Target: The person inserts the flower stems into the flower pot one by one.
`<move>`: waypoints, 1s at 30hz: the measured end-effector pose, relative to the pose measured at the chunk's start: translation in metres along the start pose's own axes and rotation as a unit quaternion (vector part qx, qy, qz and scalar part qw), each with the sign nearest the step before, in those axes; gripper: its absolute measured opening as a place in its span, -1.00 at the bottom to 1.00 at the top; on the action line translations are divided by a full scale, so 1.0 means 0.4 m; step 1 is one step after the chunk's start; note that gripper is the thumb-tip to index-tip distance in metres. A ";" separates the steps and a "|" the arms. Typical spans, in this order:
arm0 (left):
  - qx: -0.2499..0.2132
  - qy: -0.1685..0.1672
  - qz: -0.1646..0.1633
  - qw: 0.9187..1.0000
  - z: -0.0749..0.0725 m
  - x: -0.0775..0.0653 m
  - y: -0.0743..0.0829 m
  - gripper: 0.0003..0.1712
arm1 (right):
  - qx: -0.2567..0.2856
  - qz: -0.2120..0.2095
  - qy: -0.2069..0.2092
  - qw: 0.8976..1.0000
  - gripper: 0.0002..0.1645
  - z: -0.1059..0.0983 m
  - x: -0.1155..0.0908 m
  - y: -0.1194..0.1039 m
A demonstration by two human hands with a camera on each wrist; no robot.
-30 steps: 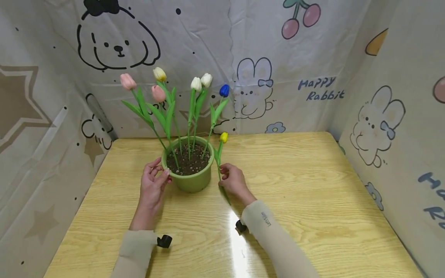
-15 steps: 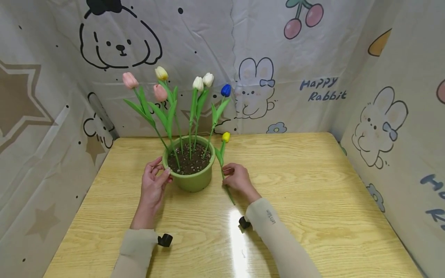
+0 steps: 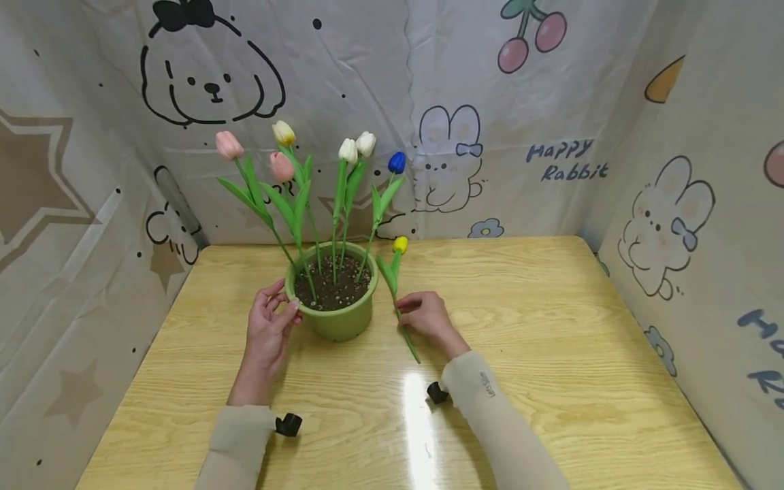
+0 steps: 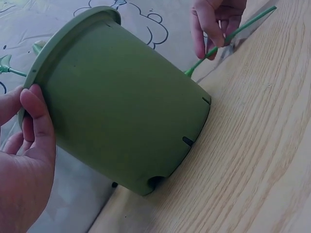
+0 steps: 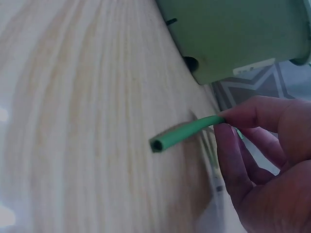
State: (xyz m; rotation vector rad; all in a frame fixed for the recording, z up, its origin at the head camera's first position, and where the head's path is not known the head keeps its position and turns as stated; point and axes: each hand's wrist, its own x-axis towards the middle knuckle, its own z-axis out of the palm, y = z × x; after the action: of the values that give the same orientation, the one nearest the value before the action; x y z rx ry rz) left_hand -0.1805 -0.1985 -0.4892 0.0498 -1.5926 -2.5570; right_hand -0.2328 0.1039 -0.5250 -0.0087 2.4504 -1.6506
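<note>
A green flowerpot [image 3: 339, 321] filled with dark soil stands toward the back of the table. Pink, white, pale yellow and blue tulips rise from it, among them a blue tulip [image 3: 397, 162] at the right. My left hand [image 3: 269, 327] grips the pot's left rim between thumb and fingers, as the left wrist view shows close up. Just right of the pot, my right hand [image 3: 425, 316] pinches the stem of a yellow tulip [image 3: 401, 245]. The hollow cut end of that stem [image 5: 177, 136] sticks out from the fingertips in the right wrist view.
The pot stands on a light wooden table [image 3: 539, 327]. Printed cloth [image 3: 343, 61] with cartoon animals hangs behind and along both sides, close to the table's edges. Small black cameras [image 3: 288, 425] sit at both sleeve cuffs.
My right hand has drawn a little to the right, away from the pot, carrying the yellow tulip along. The left hand keeps its hold on the rim.
</note>
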 end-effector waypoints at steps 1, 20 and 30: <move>-0.002 -0.001 0.001 1.000 -0.002 0.000 -0.001 -0.45 | 0.015 0.004 -0.002 1.000 -0.62 -0.003 0.000 -0.002; 0.012 -0.003 -0.003 1.000 0.006 0.000 0.005 -0.46 | 0.107 0.002 0.005 0.994 -0.51 -0.092 -0.016 -0.055; 0.015 -0.004 0.000 1.000 0.009 -0.004 0.004 -0.46 | 0.176 -0.014 0.003 0.984 -0.52 -0.137 -0.042 -0.096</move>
State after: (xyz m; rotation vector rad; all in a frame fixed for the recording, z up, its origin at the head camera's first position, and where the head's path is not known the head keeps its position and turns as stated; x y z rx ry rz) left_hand -0.1790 -0.1955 -0.4863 0.0425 -1.6343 -2.5358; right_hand -0.2289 0.1416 -0.4673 0.0113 2.1365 -2.0747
